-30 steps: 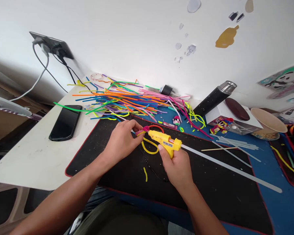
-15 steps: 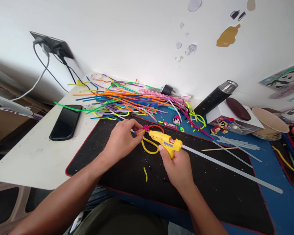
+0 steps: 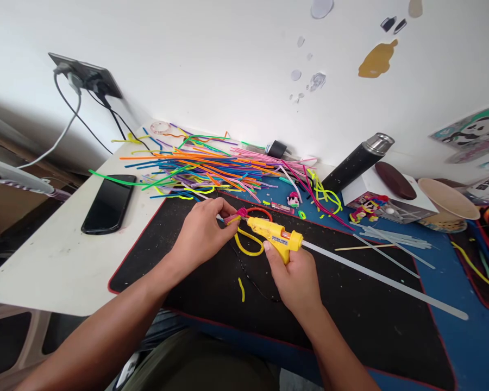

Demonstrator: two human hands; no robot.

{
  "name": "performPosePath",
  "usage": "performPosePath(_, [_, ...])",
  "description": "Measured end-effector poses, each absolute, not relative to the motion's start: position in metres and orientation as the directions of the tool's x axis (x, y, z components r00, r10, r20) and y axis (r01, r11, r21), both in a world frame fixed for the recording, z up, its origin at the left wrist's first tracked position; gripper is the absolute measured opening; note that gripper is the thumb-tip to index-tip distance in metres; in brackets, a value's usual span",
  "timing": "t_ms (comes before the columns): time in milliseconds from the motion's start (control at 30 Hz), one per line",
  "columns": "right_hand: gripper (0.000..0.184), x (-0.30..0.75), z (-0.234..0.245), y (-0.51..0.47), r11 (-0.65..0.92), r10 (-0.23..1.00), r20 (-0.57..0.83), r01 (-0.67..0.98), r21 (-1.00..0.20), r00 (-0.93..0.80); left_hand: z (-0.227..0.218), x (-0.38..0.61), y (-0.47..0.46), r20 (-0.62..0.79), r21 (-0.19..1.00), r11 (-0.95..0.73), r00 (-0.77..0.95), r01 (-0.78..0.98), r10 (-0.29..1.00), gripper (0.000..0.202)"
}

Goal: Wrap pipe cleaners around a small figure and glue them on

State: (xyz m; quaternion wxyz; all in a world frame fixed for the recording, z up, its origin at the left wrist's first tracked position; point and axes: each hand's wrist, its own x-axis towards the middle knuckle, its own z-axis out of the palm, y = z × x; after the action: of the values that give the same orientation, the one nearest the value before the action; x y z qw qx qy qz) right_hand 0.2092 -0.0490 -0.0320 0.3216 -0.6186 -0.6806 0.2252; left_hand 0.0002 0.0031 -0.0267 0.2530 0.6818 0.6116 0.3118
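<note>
My left hand [image 3: 207, 231] pinches a small pipe-cleaner piece [image 3: 242, 212], wound in magenta with a yellow and a red loop hanging off its right side. My right hand [image 3: 295, 274] is wrapped round the handle of a yellow hot glue gun [image 3: 275, 233]. Its nozzle points left and meets, or nearly meets, the magenta winding. A long translucent glue stick [image 3: 385, 279] sticks out of the gun's back end. Below the hands, a short yellow pipe-cleaner offcut [image 3: 242, 290] lies on the black mat [image 3: 167, 293]. My left fingers hide part of the piece.
Behind the mat spreads a heap of coloured pipe cleaners [image 3: 212, 168]. A black phone [image 3: 109, 205] lies on the left. To the right are a leaning black flask [image 3: 356, 163], a white box [image 3: 395, 198], a paper bowl [image 3: 448, 203] and spare glue sticks [image 3: 395, 239].
Both hands, the glue gun and the pipe-cleaner piece hold nearly the same position. The whole view has shifted very slightly.
</note>
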Motion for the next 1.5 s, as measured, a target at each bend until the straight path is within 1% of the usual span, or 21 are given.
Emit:
performPosePath(333, [0.038,0.2062,-0.0291,-0.0461,0.124,0.987,0.159,0.704,-0.700,-0.016,-0.0247,0.0019,0.0023,0.130,0.678,-0.145,0.076,0.720,0.989,0.007])
performPosePath(567, [0.040,0.2076,-0.0319,-0.0467,0.096,0.991,0.132,0.708,-0.700,-0.004,-0.0246,0.0017,0.0018,0.158,0.659,-0.182,0.102,0.729,0.982,0.010])
performPosePath(867, [0.038,0.2076,-0.0321,-0.0472,0.096,0.991,0.133,0.700,-0.707,-0.002,-0.0249,0.0004,0.0034,0.133,0.693,-0.141,0.068,0.707,0.989,0.005])
performPosePath(1200, [0.039,0.2074,-0.0331,-0.0472,0.089,0.993,0.120,0.694,-0.714,-0.004,-0.0254,-0.0013,0.0039,0.086,0.745,-0.082,0.027,0.662,0.996,0.009])
performPosePath(1500, [0.041,0.2079,-0.0358,-0.0473,0.058,0.996,0.088,0.698,-0.714,0.008,-0.0244,-0.0012,0.0032,0.055,0.764,-0.051,0.014,0.643,0.998,0.010])
